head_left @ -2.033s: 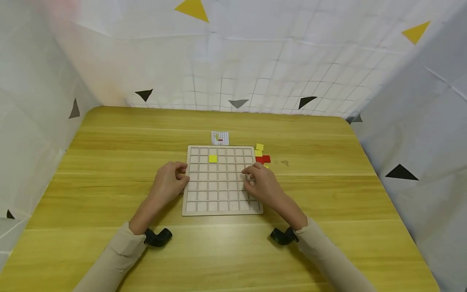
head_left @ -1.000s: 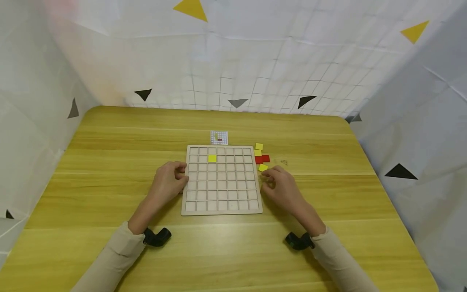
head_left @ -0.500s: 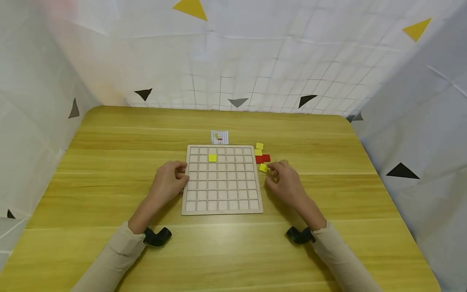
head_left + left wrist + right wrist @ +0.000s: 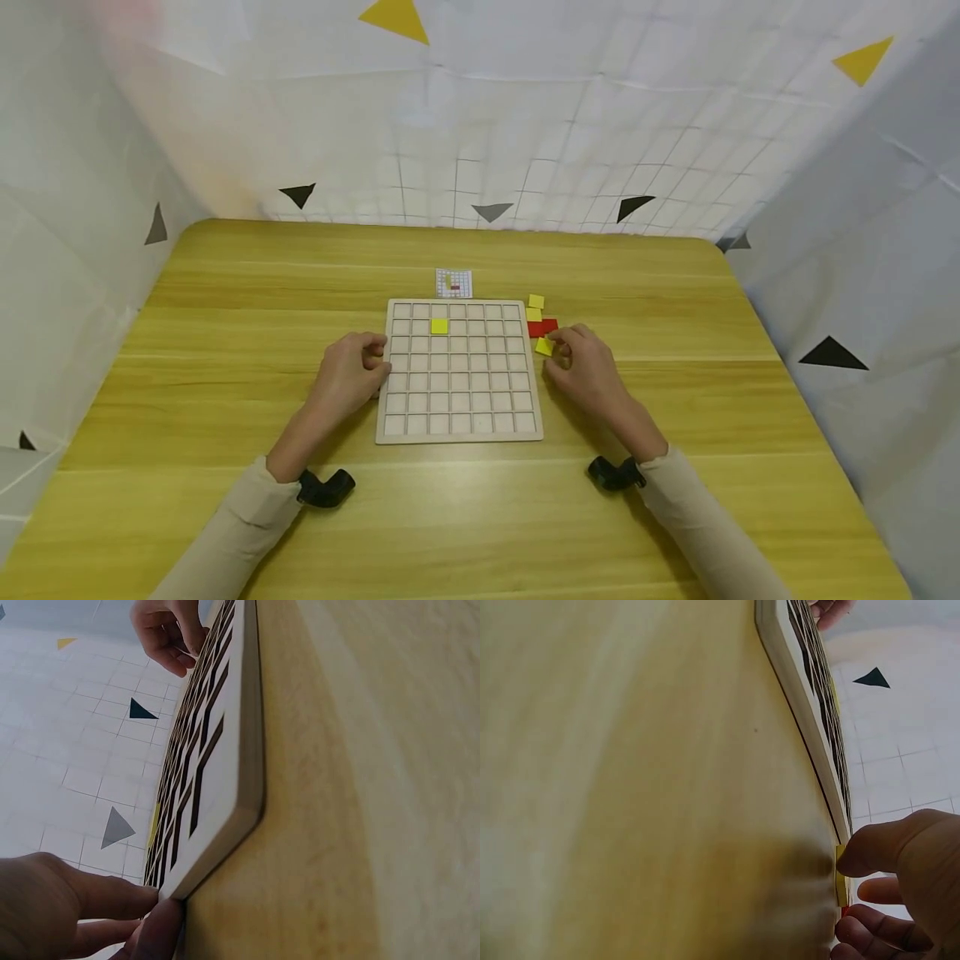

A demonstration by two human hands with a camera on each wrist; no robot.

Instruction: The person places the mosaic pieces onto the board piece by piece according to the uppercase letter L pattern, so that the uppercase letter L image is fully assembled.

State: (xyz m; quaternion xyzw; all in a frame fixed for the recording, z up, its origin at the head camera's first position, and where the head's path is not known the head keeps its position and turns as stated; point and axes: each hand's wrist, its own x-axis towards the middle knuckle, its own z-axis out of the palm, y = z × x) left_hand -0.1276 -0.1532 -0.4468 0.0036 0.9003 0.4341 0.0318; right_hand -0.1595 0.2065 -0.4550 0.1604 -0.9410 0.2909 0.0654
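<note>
A square wooden grid board (image 4: 459,442) lies on the table, with one yellow tile (image 4: 439,327) in an upper cell. My left hand (image 4: 349,367) grips the board's left edge; in the left wrist view the thumb and index finger (image 4: 124,898) meet at that edge. Just right of the board, my right hand (image 4: 588,371) has thumb and index finger at opposite sides of a loose yellow tile (image 4: 543,347). The right wrist view shows the thumb (image 4: 870,847) against this tile's edge (image 4: 841,885). The tile appears flat on the table, partly covered by the fingers.
Two red tiles (image 4: 543,327) and two more yellow tiles (image 4: 534,314) lie beside the board's upper right edge. A small printed card (image 4: 453,284) with a coloured grid pattern lies behind the board. White sheeting (image 4: 480,125) encloses the table (image 4: 465,508).
My right hand has moved from over the board's right side to the loose yellow tile, its fingers now closer around it. The left hand stays on the board's edge.
</note>
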